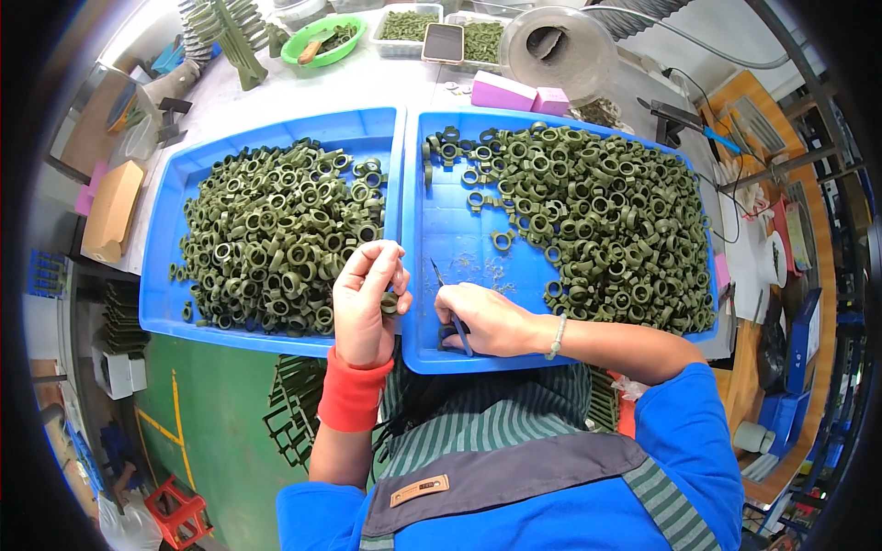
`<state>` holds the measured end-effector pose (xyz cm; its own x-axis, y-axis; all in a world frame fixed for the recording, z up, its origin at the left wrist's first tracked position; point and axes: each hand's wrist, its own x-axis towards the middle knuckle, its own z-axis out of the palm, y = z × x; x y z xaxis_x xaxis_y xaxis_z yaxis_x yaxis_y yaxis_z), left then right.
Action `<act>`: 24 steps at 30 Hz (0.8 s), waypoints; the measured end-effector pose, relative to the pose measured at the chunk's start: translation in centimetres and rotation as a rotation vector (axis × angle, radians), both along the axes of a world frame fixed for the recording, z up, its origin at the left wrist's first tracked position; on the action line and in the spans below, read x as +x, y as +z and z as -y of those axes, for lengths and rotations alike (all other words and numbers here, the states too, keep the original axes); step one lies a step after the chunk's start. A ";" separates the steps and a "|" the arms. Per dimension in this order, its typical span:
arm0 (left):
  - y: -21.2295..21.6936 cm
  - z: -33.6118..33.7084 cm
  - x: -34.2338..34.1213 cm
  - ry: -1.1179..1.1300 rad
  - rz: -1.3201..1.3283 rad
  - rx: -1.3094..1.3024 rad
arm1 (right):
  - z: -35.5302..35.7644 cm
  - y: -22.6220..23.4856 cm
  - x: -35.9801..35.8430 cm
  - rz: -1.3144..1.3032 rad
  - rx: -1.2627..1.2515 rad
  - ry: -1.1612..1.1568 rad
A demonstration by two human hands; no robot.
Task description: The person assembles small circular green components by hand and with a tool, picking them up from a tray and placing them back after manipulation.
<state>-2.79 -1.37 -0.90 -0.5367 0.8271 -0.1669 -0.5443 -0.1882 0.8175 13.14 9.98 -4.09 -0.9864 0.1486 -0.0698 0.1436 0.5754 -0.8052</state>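
Left hand [367, 298] pinches an olive ring part [390, 303], just left of the right hand [482, 320] gripping a thin blade tool [448, 303].

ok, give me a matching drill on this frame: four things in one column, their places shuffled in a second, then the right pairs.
Things:
1. left hand
2. right hand
3. green bowl
4. pink blocks

Places:
A. far side of the table, behind the left blue tray
B. over the near edge of the right blue tray, holding a thin blade tool
C. between the two trays, pinching a green ring part
D. just behind the right blue tray's far rim

Pairs: 1-C, 2-B, 3-A, 4-D
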 end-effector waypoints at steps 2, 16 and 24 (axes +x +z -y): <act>-0.1 0.0 0.0 0.000 -0.003 -0.003 | 0.0 0.4 0.4 -0.001 -0.052 -0.010; 0.8 -0.6 1.9 -0.158 -0.189 -0.103 | -4.1 6.5 0.0 -0.368 -0.466 -0.426; 0.6 -0.4 1.3 -0.083 -0.326 -0.163 | -5.8 8.4 2.6 -0.381 -0.512 -0.394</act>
<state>-1.47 -0.97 -0.27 -0.5156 0.8467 -0.1312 -0.2582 -0.0075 0.9661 15.77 15.81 4.30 -0.8363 0.5370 0.1107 -0.0808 0.0790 -0.9936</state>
